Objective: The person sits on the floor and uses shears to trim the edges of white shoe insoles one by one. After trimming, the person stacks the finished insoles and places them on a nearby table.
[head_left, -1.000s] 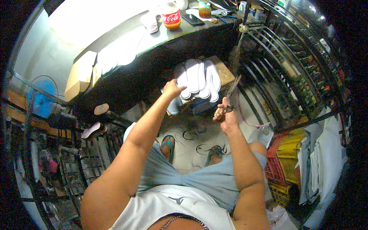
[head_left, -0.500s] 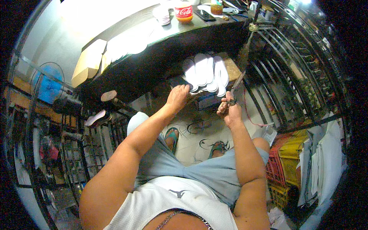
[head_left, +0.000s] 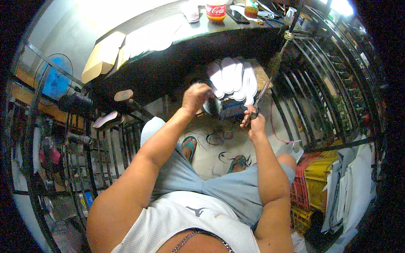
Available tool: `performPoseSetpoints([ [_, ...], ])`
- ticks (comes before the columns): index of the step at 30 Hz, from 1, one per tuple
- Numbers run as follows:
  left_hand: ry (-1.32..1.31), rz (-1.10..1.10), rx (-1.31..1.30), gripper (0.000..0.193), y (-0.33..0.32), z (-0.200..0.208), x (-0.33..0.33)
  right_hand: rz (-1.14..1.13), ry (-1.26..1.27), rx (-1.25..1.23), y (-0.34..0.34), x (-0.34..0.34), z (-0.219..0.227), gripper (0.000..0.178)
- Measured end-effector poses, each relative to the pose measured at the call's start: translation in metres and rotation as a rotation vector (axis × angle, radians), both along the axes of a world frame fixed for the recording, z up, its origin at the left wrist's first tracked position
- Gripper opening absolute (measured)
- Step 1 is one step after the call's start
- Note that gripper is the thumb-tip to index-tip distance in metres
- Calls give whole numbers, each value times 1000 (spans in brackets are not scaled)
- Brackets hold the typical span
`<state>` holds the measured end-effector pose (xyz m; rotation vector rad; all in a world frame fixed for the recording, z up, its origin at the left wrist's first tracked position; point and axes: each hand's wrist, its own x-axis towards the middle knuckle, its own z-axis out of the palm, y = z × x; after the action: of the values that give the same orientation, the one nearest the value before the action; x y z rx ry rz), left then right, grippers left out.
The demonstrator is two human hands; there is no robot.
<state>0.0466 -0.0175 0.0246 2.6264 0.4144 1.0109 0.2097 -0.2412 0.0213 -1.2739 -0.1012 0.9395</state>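
Note:
My left hand (head_left: 197,99) is closed on an insole-shaped piece (head_left: 213,106), dark with a pale face, blurred by motion. Beside it, several white insoles (head_left: 230,80) lie fanned out on a brown board or box (head_left: 262,76) under the bench. My right hand (head_left: 255,124) grips a pair of scissors (head_left: 263,90), fingers at the dark handles and the long blades pointing up and away. The scissors are just right of the insoles, apart from the piece in my left hand.
On the bench stand a bottle of orange liquid (head_left: 216,12), a stack of pale pieces (head_left: 190,12), a phone (head_left: 238,17) and a jar (head_left: 251,9). A cardboard box (head_left: 101,59) is at left. Metal racks flank me; crates (head_left: 316,175) stand right. Dark trimmings (head_left: 219,137) litter the floor.
My left hand has lifted slightly and turned, bringing the insole-shaped piece into view below its fingers. The scissors have swung more upright in my right hand. The whole view has shifted a little.

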Motion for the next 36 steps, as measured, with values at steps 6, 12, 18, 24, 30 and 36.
performPoseSetpoints([
  [6, -568, 86, -450, 44, 29, 64, -27, 91, -438, 1, 22, -9, -18, 22],
  [12, -137, -2, -1035, 49, 52, 18, -11, 145, -346, 242, 70, -37, -41, 29],
  [18, -293, -113, -1365, 55, 54, -39, 2, 143, -610, -35, 101, -74, -46, 15],
  [24, -205, -331, -1610, 54, 40, -51, -15, -57, -446, 127, 125, -77, -46, 18],
  [30, -479, -298, -1637, 44, 73, -36, -35, 194, -226, 109, 111, -84, -28, 36],
  [36, -451, -237, -1627, 46, 77, -25, -39, 498, 0, 180, 82, -96, -20, 41],
])
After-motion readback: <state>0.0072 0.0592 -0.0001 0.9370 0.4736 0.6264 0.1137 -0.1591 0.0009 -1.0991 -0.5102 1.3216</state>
